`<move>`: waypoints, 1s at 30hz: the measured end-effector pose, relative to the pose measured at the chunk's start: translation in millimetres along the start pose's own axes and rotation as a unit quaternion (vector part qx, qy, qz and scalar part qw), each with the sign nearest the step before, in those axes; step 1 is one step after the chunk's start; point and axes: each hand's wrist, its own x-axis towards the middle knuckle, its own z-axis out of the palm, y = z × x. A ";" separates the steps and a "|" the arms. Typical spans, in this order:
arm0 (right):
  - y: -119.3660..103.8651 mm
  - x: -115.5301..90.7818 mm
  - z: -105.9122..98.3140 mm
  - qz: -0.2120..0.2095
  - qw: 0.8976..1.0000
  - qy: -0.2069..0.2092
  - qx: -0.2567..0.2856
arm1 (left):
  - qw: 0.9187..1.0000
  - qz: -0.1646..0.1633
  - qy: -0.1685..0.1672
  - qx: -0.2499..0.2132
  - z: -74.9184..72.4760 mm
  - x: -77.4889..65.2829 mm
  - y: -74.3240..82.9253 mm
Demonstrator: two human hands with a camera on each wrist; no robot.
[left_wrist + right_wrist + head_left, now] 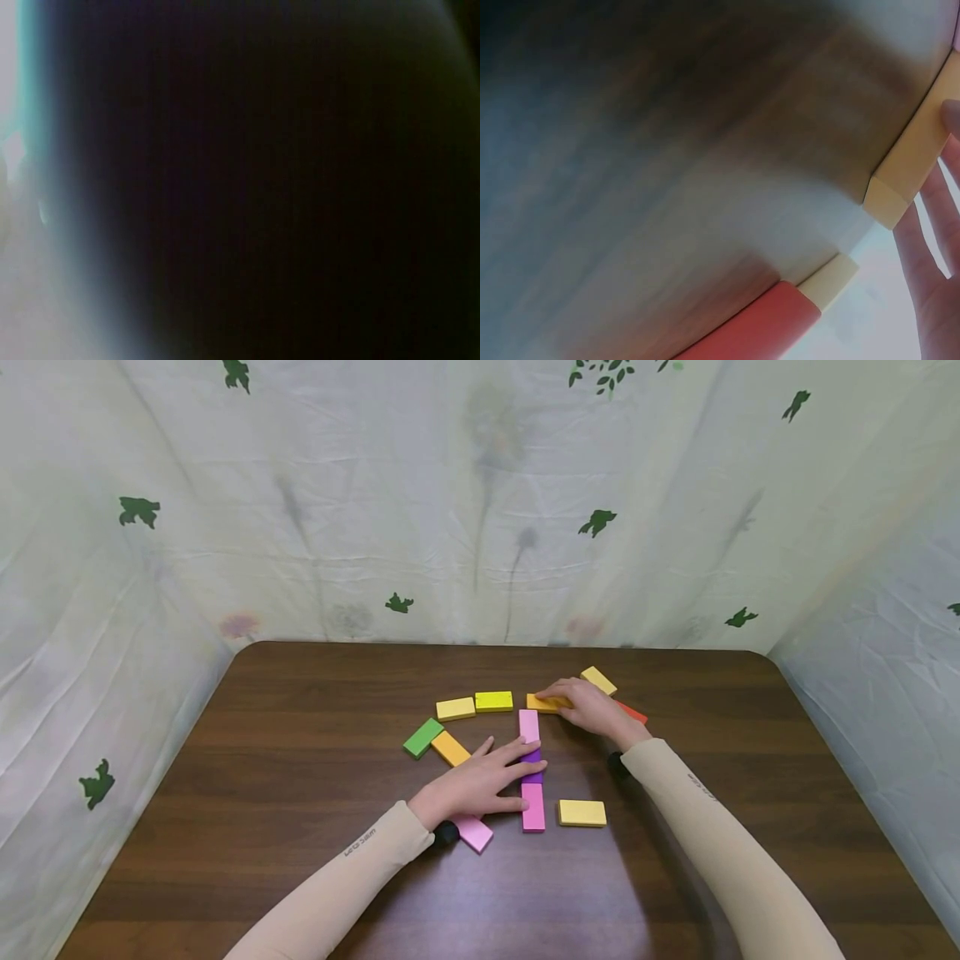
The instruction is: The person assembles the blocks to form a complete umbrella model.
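My left hand (480,783) lies with its fingers spread over an upright column of flat rectangular blocks. Its fingertips touch the upper pink block (528,722), the purple block (532,774) and the lower pink block (533,814). Just above the column, my right hand (592,706) pinches an orange block (542,703) between thumb and fingers. The right wrist view shows the thumb on one long side of that orange block (911,161) and fingers beyond it. Darkness fills almost all of the left wrist view.
Left of the column are a yellow block (493,702), a pale yellow block (455,709), a green block (423,738), another orange block (450,748) and a pink block (476,835). Rightward lie pale yellow blocks (582,813) and a red block (632,712). A patterned curtain (450,527) backs the table (315,718).
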 end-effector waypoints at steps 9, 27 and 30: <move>-0.1 0.6 0.1 -0.019 1.000 0.006 0.004 | 1.000 0.001 -0.001 0.005 0.5 1.7 -0.9; -1.2 0.7 -0.7 -0.016 1.000 -0.001 -0.005 | 1.000 0.000 -0.007 0.000 -1.9 1.5 -0.7; -2.0 0.8 -1.4 -0.016 1.000 0.000 -0.004 | 1.000 -0.002 -0.009 0.001 -2.3 1.6 0.1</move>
